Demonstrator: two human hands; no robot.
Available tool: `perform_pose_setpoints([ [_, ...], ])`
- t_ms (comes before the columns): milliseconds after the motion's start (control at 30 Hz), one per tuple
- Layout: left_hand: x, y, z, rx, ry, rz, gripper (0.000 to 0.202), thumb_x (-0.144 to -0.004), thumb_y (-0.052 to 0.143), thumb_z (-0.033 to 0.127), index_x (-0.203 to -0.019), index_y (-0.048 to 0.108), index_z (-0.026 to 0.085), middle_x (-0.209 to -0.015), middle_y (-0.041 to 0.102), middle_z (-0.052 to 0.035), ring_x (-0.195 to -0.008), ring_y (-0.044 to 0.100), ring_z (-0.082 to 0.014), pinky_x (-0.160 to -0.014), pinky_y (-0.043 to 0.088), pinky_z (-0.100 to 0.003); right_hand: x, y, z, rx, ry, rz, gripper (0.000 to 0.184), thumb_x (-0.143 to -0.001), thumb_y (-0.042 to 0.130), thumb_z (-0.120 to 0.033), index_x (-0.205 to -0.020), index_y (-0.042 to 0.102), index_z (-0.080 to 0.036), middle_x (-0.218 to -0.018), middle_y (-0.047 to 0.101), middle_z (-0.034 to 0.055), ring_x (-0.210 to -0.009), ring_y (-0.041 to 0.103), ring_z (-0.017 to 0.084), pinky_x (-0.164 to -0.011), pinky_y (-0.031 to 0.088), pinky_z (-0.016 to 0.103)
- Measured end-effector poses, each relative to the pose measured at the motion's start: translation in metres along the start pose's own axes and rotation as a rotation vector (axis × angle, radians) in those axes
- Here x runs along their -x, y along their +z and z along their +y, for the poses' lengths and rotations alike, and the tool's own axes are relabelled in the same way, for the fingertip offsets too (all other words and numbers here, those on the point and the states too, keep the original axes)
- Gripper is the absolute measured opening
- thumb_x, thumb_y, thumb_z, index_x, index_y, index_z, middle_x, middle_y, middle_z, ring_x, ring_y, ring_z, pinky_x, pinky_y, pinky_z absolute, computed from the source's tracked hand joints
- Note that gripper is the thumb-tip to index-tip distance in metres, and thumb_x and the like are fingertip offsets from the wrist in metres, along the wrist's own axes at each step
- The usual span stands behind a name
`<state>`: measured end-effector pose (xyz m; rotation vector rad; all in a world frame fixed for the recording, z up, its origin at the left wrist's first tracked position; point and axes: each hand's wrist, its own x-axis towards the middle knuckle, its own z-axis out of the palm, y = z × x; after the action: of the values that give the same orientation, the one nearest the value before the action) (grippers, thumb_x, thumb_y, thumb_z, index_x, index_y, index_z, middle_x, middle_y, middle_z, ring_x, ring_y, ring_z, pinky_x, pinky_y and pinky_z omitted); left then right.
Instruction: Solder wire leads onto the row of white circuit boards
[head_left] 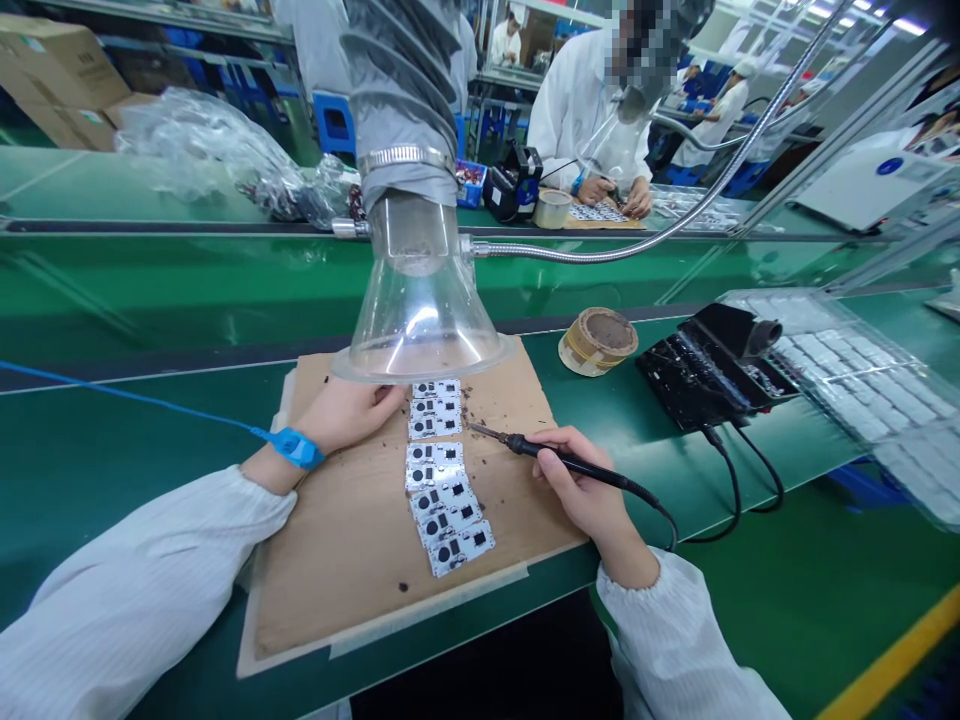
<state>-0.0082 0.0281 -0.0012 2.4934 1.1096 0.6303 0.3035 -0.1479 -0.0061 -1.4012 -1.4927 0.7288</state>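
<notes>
In my right hand (577, 480) is a soldering iron (551, 455), gripped like a pen. Its tip points left, just short of the small white circuit boards (435, 468), which lie in an uneven column on a brown cardboard sheet (337, 560). My left hand (356, 408), with a blue wrist strap (296, 448) round the wrist, rests by the column's far end. Its fingers are bent together at the left edge of the top board, partly behind the rim of a clear fume hood (424, 320); what they pinch is hidden.
Right of the cardboard stand a round tub (598, 342) and a black soldering-iron stand (712, 365) with cables. Beyond lies a clear tray (862, 375) of white pieces. Across the green divider a co-worker (577, 110) handles similar boards. Plastic bags (217, 150) lie at back left.
</notes>
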Motion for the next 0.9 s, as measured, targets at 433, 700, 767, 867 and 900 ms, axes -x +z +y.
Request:
perform_pose_setpoints([
  [433,-0.0005,-0.0013,0.0027,0.003,0.016,0.013,0.041,-0.109,0.043,0.048,-0.083,0.06,0.022,-0.075,0.066,-0.006,-0.07,0.059,-0.0239,-0.066,0.04,-0.035,-0.0007,-0.0003,0.0008,0.049,-0.018,-0.012,0.028,-0.108,0.065,-0.05,-0.111,0.078,-0.026,-0.081,0.076,0.0041,-0.078,0.076,0.022,-0.076,0.063,0.038],
  [700,-0.0002,0.0001,0.0001,-0.015,0.014,0.016,0.04,-0.11,0.043,0.049,-0.082,0.058,0.023,-0.073,0.067,-0.0056,-0.069,0.061,-0.0241,-0.065,0.04,-0.035,-0.0014,-0.0003,-0.0006,0.07,-0.015,-0.021,0.03,-0.108,0.064,-0.052,-0.11,0.079,-0.026,-0.08,0.076,0.0046,-0.079,0.076,0.023,-0.075,0.064,0.038],
  [767,-0.0001,0.0006,-0.0008,-0.015,0.014,0.011,0.04,-0.11,0.043,0.049,-0.082,0.057,0.023,-0.072,0.066,-0.005,-0.068,0.06,-0.0237,-0.064,0.039,-0.035,-0.0016,-0.0003,-0.0006,0.067,-0.017,-0.019,0.03,-0.108,0.064,-0.052,-0.109,0.079,-0.026,-0.079,0.076,0.0044,-0.078,0.076,0.023,-0.074,0.063,0.038],
  [867,0.0002,0.0008,-0.0008,-0.007,0.017,0.012,0.04,-0.11,0.043,0.049,-0.083,0.058,0.023,-0.071,0.066,-0.0048,-0.068,0.059,-0.0236,-0.064,0.039,-0.035,-0.0018,-0.0002,-0.0007,0.069,-0.021,-0.012,0.029,-0.108,0.064,-0.051,-0.11,0.079,-0.026,-0.078,0.076,0.004,-0.075,0.075,0.022,-0.072,0.063,0.037],
  [900,0.0003,0.0007,-0.0005,-0.004,0.018,0.012,0.04,-0.11,0.043,0.049,-0.083,0.058,0.023,-0.071,0.066,-0.0049,-0.068,0.059,-0.0237,-0.065,0.039,-0.035,-0.0018,-0.0002,-0.0008,0.067,-0.019,-0.009,0.029,-0.108,0.064,-0.051,-0.11,0.079,-0.026,-0.078,0.076,0.0039,-0.073,0.074,0.022,-0.071,0.062,0.036],
])
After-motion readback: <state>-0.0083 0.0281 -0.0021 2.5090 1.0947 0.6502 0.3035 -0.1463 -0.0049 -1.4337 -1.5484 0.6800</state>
